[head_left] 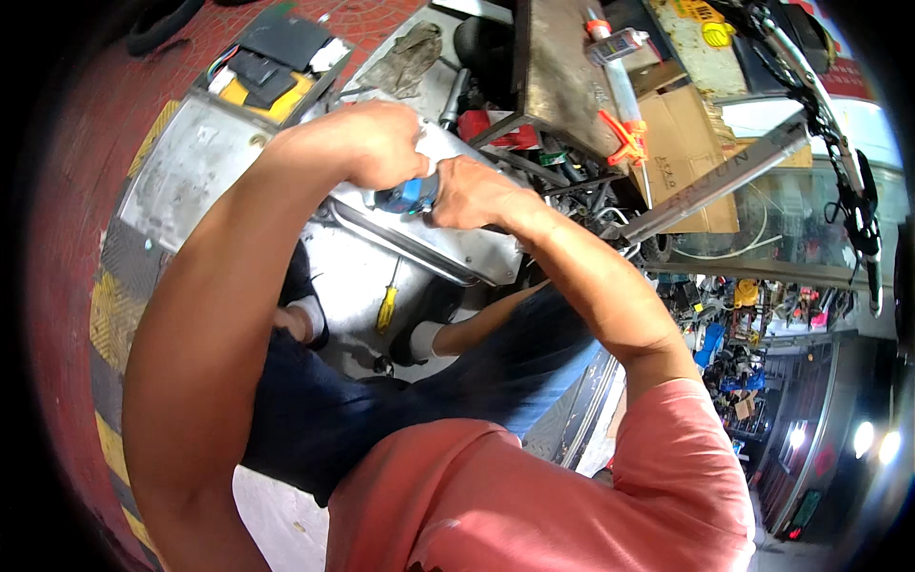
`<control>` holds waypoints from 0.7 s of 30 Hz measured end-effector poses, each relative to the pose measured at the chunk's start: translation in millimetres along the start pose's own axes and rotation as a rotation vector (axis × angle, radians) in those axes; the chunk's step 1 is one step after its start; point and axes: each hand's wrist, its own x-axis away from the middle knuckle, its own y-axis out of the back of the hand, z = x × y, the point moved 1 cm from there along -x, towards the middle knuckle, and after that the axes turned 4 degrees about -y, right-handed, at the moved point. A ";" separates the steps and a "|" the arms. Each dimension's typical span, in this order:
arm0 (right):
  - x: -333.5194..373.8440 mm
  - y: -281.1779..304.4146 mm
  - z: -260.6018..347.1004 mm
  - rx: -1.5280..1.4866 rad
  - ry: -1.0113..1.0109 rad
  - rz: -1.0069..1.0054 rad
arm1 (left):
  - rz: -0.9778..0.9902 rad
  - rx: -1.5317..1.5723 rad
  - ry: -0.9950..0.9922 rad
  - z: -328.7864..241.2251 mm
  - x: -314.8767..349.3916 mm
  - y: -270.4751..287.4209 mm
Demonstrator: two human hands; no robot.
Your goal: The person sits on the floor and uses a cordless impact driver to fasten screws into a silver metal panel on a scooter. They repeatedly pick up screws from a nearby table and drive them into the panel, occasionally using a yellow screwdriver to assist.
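Note:
My left hand (pixel 386 145) and my right hand (pixel 473 194) meet over a silver metal frame part (pixel 481 250). The left hand's fingers are curled, pointing toward the right hand; whatever they grip is hidden. Bent fingers on the right hand also close around something I cannot make out. Just below both hands shows a blue item (pixel 408 197), partly covered, its kind unclear. Along the near side of the frame part runs a shiny curved tube (pixel 396 243). A screwdriver with a yellow handle (pixel 386 311) lies between my feet, its shaft toward the frame part.
At left stand a metal box (pixel 195 172) and a yellow tray (pixel 286 103) with black parts. A worktable (pixel 562 81) at the upper right holds a caulking gun (pixel 624 105) and a small bottle (pixel 618 46). Cardboard (pixel 691 143) and a silver bar (pixel 724 178) stand beside it.

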 end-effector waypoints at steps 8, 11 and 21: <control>-15.8 -5.0 -5.0 -0.043 -0.008 0.071 | -0.018 -0.050 -0.027 15.8 -21.5 -18.4; -14.5 -4.2 -2.7 0.005 -0.008 0.006 | -0.008 -0.094 -0.018 16.1 -23.8 -18.5; -22.9 -1.9 -13.0 0.028 0.049 -0.002 | 0.040 -0.073 0.043 7.2 -19.5 -15.4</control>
